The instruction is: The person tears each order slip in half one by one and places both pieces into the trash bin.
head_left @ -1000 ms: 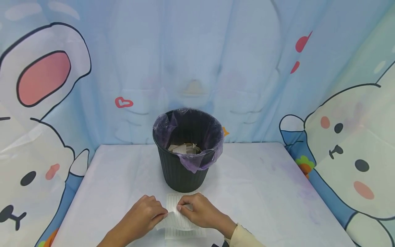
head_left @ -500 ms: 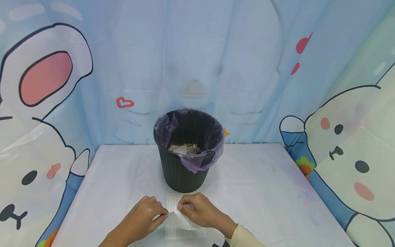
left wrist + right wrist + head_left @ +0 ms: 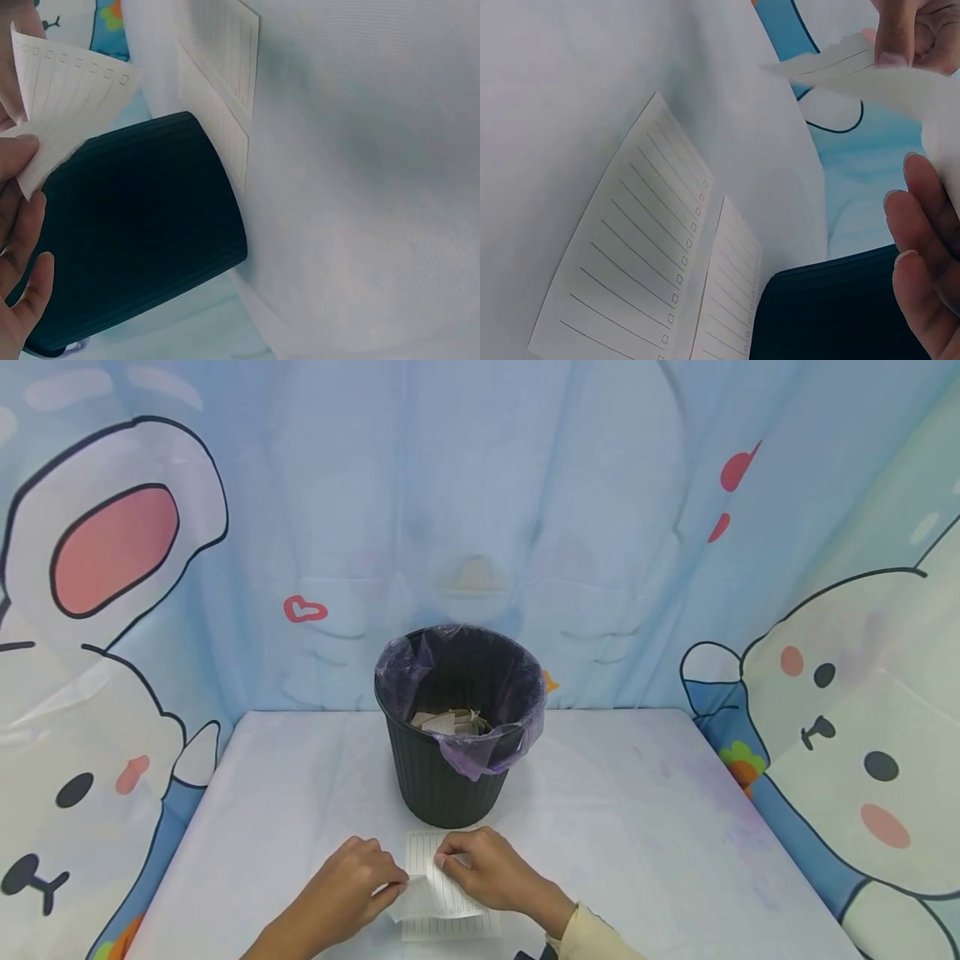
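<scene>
A thin white paper sheet (image 3: 459, 900), ruled and edged with small checkboxes, is held between both hands above the table. My left hand (image 3: 351, 889) pinches its left part between thumb and fingers. With thumb and forefinger, my right hand (image 3: 487, 868) pinches it close by. One edge of the held sheet (image 3: 75, 90) looks ragged in the left wrist view; whether its two parts are still joined I cannot tell. Below lie two more ruled sheets, a nearer one (image 3: 630, 255) and another sheet (image 3: 731, 281) beside it, partly hidden by the hands in the head view.
Just beyond the hands stands a black ribbed bin (image 3: 442, 789) with a purple plastic liner (image 3: 480, 758) over its rim. Pale paper scraps (image 3: 442, 723) lie inside it. A white cloth covers the table (image 3: 637, 843), and a printed curtain (image 3: 480, 527) hangs behind.
Both hands stay almost in place, still pinching the paper. The lower part of the held sheet has shifted, and its checkbox edge shows more plainly now.
</scene>
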The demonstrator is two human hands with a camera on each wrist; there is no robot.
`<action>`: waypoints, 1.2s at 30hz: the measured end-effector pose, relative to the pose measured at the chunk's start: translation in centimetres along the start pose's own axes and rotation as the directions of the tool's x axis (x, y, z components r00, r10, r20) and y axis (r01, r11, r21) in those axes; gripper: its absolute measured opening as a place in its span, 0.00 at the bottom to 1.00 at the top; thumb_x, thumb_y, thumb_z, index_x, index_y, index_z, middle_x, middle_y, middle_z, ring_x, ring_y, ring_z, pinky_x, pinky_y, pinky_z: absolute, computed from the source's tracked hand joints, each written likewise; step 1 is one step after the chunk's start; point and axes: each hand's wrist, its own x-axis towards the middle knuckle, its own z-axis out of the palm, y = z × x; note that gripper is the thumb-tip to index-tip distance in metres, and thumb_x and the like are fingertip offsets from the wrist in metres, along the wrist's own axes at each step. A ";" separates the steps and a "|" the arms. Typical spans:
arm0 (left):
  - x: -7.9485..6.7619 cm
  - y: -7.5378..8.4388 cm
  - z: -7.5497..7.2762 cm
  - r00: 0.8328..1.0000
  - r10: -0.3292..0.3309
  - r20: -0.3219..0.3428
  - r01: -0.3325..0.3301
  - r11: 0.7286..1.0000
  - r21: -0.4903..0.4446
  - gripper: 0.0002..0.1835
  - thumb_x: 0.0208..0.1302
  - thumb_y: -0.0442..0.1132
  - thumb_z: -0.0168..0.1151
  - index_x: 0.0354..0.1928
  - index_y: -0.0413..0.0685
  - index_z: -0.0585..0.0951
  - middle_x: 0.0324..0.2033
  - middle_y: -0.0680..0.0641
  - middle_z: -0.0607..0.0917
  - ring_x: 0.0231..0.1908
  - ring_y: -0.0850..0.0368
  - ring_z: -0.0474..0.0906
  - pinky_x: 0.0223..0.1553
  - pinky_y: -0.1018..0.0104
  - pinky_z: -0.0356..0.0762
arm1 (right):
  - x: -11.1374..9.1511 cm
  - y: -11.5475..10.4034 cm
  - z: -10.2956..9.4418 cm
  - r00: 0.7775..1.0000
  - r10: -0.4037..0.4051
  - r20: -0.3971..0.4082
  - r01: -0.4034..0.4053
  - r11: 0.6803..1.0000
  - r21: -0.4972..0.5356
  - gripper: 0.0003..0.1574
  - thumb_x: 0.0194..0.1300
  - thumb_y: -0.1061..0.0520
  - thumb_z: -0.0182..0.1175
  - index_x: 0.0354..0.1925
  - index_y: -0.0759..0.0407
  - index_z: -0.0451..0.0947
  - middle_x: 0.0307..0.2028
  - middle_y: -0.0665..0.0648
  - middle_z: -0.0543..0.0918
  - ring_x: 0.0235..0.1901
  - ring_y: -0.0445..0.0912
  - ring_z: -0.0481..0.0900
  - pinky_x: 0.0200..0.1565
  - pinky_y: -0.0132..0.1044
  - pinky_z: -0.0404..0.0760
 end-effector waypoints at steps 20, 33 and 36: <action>-0.1 -0.1 -0.4 1.000 -0.008 0.004 0.008 1.000 0.001 0.07 0.49 0.38 0.78 0.27 0.59 0.88 0.24 0.65 0.84 0.27 0.71 0.70 0.32 0.76 0.67 | 0.0 0.0 -0.2 1.000 -0.003 0.009 0.002 1.000 0.026 0.07 0.72 0.57 0.60 0.35 0.54 0.84 0.36 0.47 0.89 0.38 0.30 0.80 0.45 0.32 0.83; -0.1 -0.1 -0.5 0.997 0.039 -0.060 -0.037 0.999 0.029 0.08 0.46 0.38 0.79 0.28 0.59 0.88 0.25 0.65 0.83 0.29 0.69 0.71 0.34 0.75 0.69 | 0.1 0.1 -0.3 0.999 -0.012 -0.033 0.011 1.000 -0.019 0.08 0.72 0.57 0.61 0.36 0.54 0.85 0.36 0.47 0.89 0.40 0.33 0.82 0.47 0.34 0.83; 0.0 -0.2 -0.6 0.996 0.048 -0.081 -0.045 0.998 0.040 0.09 0.46 0.38 0.80 0.28 0.59 0.88 0.24 0.65 0.83 0.28 0.69 0.71 0.33 0.75 0.68 | 0.1 0.1 -0.2 0.999 0.002 -0.039 -0.003 1.000 -0.024 0.07 0.71 0.57 0.61 0.36 0.54 0.85 0.36 0.47 0.89 0.41 0.33 0.82 0.47 0.34 0.83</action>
